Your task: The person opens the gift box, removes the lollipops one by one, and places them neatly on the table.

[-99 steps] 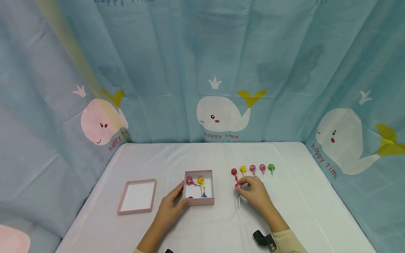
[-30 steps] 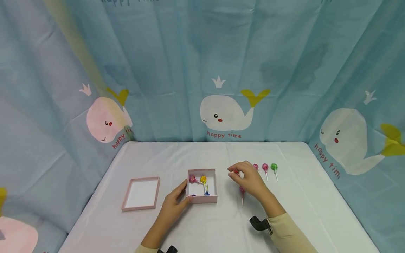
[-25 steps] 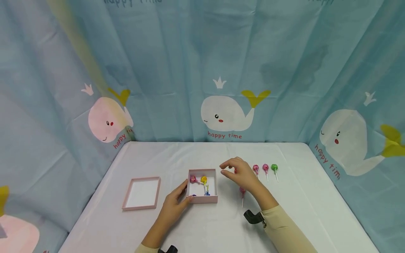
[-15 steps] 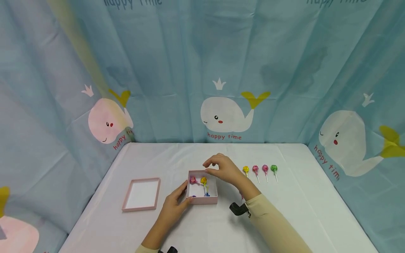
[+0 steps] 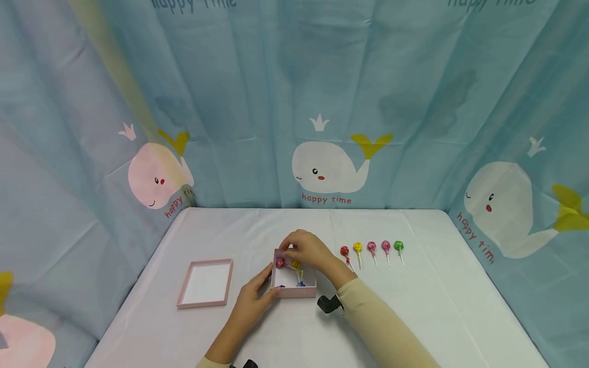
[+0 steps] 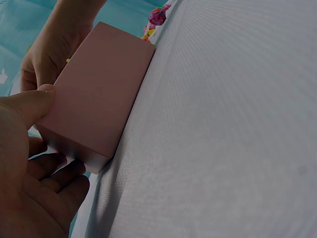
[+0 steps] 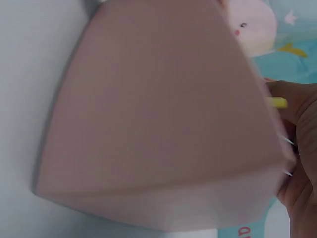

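Observation:
In the head view my left hand (image 5: 250, 301) grips the near-left corner of the pink open box (image 5: 296, 293), thumb on its front rim. The left wrist view also shows this hand (image 6: 20, 183) around the box (image 6: 94, 94). My right hand (image 5: 310, 250) reaches over the far wall with bent fingertips inside, close to a pink lollipop (image 5: 280, 262); whether they hold anything is unclear. It partly covers a yellow lollipop (image 5: 296, 265); a blue one (image 5: 301, 283) lies nearer the front. In the right wrist view the box (image 7: 158, 109) hides much of that hand (image 7: 308, 144).
Right of the box, a row holds a red lollipop (image 5: 344, 251), a yellow one (image 5: 357, 247), two pink ones (image 5: 371, 247) and a green one (image 5: 399, 246). The shallow pink lid (image 5: 202, 305) lies to the left. A whale-print curtain (image 5: 257, 112) hangs behind the white table (image 5: 437, 306).
My right hand has moved left from the lollipop row to the box interior, uncovering the red and yellow lollipops. A pink lollipop below the row is now hidden. My left hand stays on the box.

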`<state>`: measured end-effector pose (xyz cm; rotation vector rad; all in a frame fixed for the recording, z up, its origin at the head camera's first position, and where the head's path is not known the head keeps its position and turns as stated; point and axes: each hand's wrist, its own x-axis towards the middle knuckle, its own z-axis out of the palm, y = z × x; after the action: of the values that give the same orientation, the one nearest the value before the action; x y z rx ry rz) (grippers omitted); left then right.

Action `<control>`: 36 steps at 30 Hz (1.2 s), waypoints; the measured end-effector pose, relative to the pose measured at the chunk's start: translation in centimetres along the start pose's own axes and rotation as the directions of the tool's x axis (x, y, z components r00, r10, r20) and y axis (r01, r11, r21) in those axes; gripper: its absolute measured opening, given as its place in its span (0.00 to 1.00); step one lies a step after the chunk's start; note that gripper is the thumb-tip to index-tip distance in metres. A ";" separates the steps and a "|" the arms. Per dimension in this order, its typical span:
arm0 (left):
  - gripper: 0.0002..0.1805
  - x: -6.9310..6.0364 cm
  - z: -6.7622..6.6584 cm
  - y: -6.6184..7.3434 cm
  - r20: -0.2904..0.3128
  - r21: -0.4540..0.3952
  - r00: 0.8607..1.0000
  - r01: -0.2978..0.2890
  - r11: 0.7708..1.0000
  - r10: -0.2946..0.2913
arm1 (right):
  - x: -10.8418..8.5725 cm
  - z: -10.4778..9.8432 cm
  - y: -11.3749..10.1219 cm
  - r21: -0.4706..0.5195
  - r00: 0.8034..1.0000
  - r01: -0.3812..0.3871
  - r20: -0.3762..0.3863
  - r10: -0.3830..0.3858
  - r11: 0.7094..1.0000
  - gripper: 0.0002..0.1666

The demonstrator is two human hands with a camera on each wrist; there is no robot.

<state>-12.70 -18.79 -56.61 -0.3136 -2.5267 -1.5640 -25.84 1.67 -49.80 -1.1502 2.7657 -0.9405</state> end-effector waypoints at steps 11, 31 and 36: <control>0.41 0.2 -0.1 0.1 0.010 0.028 0.998 -0.055 0.998 0.055 | -0.3 1.9 0.2 -0.077 0.996 0.072 -0.045 -0.076 0.994 0.07; 0.43 0.1 -0.1 -0.1 0.015 0.041 1.000 0.002 0.999 -0.003 | -0.1 1.4 0.5 -0.122 0.990 0.097 0.111 -0.083 0.988 0.18; 0.42 -0.1 -0.1 0.0 0.026 0.025 1.000 0.005 1.000 -0.006 | -0.7 1.5 0.6 -0.154 0.986 0.127 0.127 -0.107 0.980 0.21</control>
<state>-12.65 -18.86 -56.63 -0.3264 -2.5661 -1.5389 -25.40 1.66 -51.52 -1.3572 2.7465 -0.6399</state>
